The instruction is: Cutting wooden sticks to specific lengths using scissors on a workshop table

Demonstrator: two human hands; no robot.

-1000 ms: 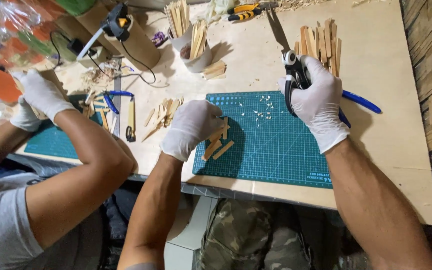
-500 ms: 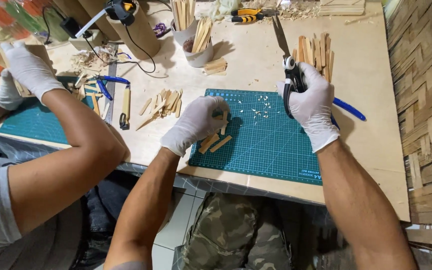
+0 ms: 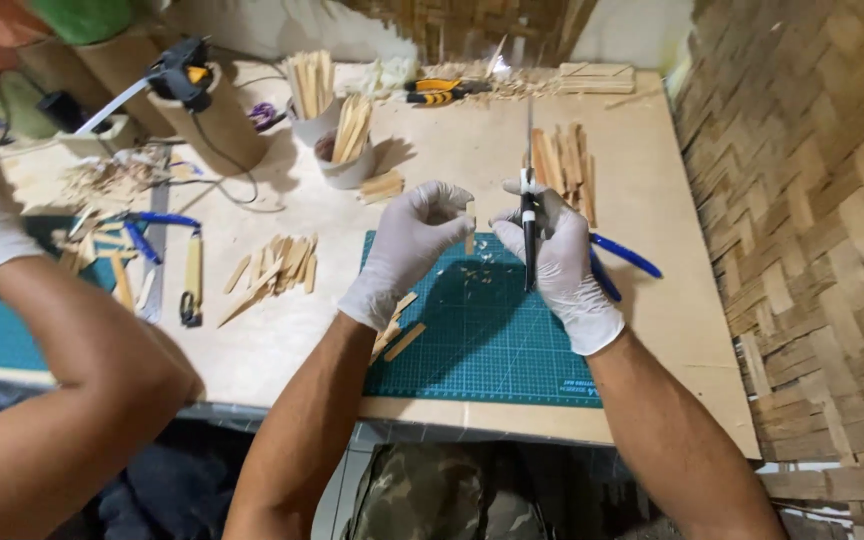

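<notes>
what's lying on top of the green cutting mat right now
On the green cutting mat: two short wooden sticks at its left edge and pale shavings. Both gloved hands cover part of its far end.

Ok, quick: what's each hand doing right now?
Left hand: closed, pinching a small wood stick.
Right hand: closed around blue-handled shears, blades up.
</notes>
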